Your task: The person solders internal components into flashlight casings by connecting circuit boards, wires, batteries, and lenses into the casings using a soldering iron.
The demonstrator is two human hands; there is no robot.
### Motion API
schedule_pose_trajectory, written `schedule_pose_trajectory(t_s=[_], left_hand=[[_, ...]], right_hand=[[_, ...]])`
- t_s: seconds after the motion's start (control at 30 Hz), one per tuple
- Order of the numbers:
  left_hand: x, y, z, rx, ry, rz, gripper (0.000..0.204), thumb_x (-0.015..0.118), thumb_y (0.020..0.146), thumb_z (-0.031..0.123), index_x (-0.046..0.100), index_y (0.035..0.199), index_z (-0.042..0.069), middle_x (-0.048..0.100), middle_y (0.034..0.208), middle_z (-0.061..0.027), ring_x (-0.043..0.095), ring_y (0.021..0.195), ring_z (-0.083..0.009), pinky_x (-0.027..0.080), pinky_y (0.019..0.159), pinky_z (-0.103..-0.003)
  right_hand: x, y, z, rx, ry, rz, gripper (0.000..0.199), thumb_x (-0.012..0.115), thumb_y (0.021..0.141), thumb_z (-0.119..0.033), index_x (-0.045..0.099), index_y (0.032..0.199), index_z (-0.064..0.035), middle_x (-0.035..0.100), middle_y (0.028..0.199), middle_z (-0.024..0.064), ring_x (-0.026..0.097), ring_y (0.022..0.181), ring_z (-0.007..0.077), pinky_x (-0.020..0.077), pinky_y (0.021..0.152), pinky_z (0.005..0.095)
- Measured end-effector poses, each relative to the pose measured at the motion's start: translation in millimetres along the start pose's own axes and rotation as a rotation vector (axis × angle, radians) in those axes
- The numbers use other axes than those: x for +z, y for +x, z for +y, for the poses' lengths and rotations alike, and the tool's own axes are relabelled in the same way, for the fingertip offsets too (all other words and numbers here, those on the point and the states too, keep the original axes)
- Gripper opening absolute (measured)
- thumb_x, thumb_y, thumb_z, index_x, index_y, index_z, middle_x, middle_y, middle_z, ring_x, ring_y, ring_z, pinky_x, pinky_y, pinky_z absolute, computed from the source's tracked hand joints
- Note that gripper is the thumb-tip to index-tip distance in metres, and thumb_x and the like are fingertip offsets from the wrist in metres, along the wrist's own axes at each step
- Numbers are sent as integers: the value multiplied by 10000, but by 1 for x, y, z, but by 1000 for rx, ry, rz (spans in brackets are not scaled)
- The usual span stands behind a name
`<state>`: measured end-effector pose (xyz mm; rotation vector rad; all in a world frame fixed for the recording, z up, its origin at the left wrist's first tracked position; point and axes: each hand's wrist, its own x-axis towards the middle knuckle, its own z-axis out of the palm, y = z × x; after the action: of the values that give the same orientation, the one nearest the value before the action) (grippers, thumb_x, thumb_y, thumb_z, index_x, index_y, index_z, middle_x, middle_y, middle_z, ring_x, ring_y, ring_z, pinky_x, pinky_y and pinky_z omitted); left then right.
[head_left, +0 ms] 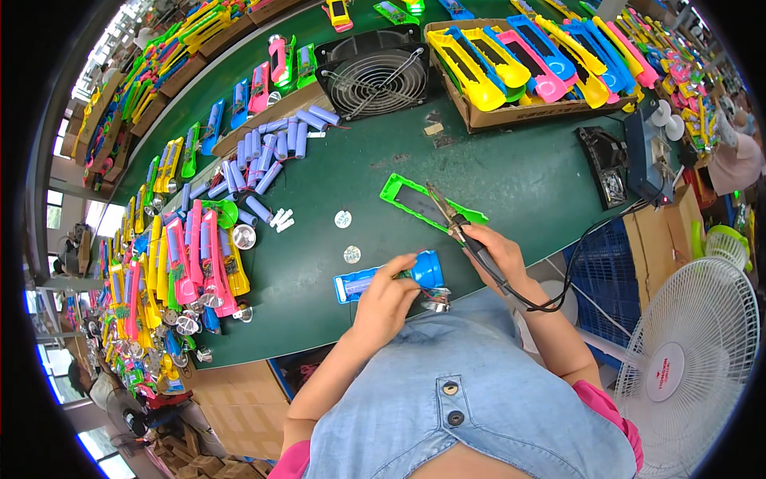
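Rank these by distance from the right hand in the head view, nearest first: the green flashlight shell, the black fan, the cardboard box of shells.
1. Green flashlight shell, just up-left of the right hand.
2. Black fan, farther up the table.
3. Cardboard box of shells, top right; nearly level with the fan, too close to call.

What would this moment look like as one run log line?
left hand: holds blue plastic flashlight body | right hand: grips black-handled soldering iron | behind: green plastic shell on green table

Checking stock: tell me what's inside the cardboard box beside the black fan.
The cardboard box holds long plastic shells in yellow, blue and pink, stacked slantwise and overlapping. Whatever lies beneath the top layer is covered, so its depth and count cannot be seen.
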<state>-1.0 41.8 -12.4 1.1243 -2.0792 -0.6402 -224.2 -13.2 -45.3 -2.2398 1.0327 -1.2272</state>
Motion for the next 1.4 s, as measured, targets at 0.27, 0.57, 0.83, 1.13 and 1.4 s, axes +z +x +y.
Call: schedule_pose_trajectory(t_s=[0.27,0.57,0.83,1.13,1.4], left_hand=[[-2,1,11,-338,-399,341,104,572,780,-64,568,854,9,590,945,-132,597,856,-256,479,734,-294],[-33,9,0,265,422,-157,256,595,632,71,616,876,-4,570,944,-89,558,818,-204,484,617,-293],[-33,11,-7,614,641,-266,276,571,640,108,610,847,-71,568,930,-157,554,798,-214,499,610,-279],[-31,16,-7,824,749,-319,214,567,637,123,606,731,-66,579,852,-213,564,763,-265,511,632,-290],[-29,9,-7,648,641,-341,223,586,652,112,591,810,-46,571,892,-192,584,763,-260,507,620,-290]], right_hand=[[-2,-16,-5,96,207,-156,448,591,730,36,505,1161,-48,622,1001,142,636,821,291,508,693,311],[0,-4,-31,49,245,-8,397,653,690,30,537,1064,-36,627,947,137,614,895,292,428,902,452],[10,-15,-44,80,208,-86,423,687,677,10,511,1056,-59,671,876,79,656,834,228,301,1016,505],[18,-16,-56,131,208,-91,422,712,688,-17,524,1062,-68,663,905,84,657,798,214,295,1022,512],[7,-14,-51,99,165,-47,400,708,689,-16,525,1042,-63,667,876,84,657,784,215,271,1020,543]])
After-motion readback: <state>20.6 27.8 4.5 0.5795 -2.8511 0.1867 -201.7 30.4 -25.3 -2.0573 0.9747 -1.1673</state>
